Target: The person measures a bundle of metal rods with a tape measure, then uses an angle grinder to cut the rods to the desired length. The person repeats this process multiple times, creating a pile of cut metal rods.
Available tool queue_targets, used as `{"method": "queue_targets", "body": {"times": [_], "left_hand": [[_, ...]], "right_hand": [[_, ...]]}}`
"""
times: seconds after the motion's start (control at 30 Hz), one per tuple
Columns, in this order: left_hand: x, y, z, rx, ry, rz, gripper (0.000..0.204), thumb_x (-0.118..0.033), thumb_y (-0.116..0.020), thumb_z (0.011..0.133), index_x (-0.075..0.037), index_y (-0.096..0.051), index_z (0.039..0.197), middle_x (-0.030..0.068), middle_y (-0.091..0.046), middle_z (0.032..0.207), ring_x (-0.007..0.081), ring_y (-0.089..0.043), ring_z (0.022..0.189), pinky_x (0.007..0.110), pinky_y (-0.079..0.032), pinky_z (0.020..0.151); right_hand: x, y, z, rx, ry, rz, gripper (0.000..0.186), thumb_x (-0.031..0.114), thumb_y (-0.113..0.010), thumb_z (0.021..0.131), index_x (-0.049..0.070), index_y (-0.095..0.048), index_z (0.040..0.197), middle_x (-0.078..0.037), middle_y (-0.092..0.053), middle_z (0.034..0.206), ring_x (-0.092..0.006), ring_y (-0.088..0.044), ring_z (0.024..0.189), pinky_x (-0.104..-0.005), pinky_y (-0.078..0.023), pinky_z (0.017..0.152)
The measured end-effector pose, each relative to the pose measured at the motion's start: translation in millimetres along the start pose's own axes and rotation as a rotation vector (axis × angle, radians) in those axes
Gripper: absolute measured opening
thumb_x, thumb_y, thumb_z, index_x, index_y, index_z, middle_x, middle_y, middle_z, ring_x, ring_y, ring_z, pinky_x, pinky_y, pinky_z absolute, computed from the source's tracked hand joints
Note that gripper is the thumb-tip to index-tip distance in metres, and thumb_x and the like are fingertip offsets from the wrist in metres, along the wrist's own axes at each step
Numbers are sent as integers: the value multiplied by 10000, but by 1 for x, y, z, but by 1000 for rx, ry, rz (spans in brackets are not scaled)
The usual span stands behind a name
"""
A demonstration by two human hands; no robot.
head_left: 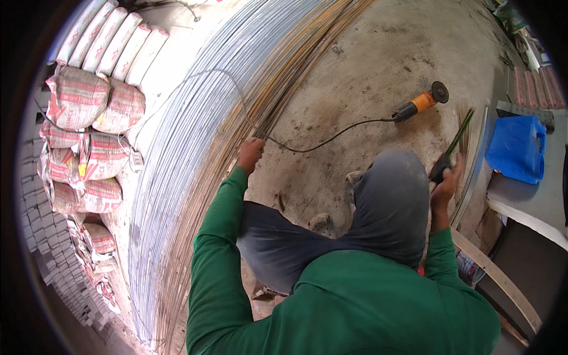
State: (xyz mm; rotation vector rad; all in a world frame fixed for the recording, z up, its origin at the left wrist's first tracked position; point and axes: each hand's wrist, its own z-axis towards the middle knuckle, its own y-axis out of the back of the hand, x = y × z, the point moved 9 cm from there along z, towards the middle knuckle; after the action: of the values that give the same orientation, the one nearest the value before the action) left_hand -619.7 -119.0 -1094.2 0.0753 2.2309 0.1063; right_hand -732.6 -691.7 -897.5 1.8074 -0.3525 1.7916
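A long run of thin steel rods (195,136), silvery on the left and rusty along the right, curves across the floor. My left hand (251,151) is closed on rusty rods at their inner edge. My right hand (447,180), beside my right knee, grips a black tool (440,167); a long, thin green piece (460,134) extends from it, too small to make out. An orange-and-black angle grinder (421,102) lies on the floor beyond my knees, its black cord (331,139) looping over the rods.
Stacked sacks (97,154) and grey blocks (41,219) line the left. At right are a blue jerrycan (513,148) on a grey slab (509,198), more thin rods (463,118) and a curved strip (497,269). A socket strip (136,160) sits near the sacks.
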Motion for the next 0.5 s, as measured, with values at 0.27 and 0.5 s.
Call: {"method": "queue_targets", "body": {"times": [0.27,0.5], "left_hand": [[25,-40,-11,32,87,-25,190,-150,-592,866,-21,-524,745,39,-456,657,135,-390,545,368,-294,502],[50,-50,-5,-40,-4,159,222,-239,-567,869,-54,-585,749,30,-498,645,131,-442,558,325,-360,514]], "right_hand": [[-180,-4,-110,240,-449,-441,659,246,-474,882,3,-271,1459,-216,-455,1330,-339,-490,1174,-410,-403,996],[-248,11,-153,367,-586,-710,691,313,-511,885,10,-277,1461,-235,-398,1399,-396,-421,1253,-451,-368,1032]]}}
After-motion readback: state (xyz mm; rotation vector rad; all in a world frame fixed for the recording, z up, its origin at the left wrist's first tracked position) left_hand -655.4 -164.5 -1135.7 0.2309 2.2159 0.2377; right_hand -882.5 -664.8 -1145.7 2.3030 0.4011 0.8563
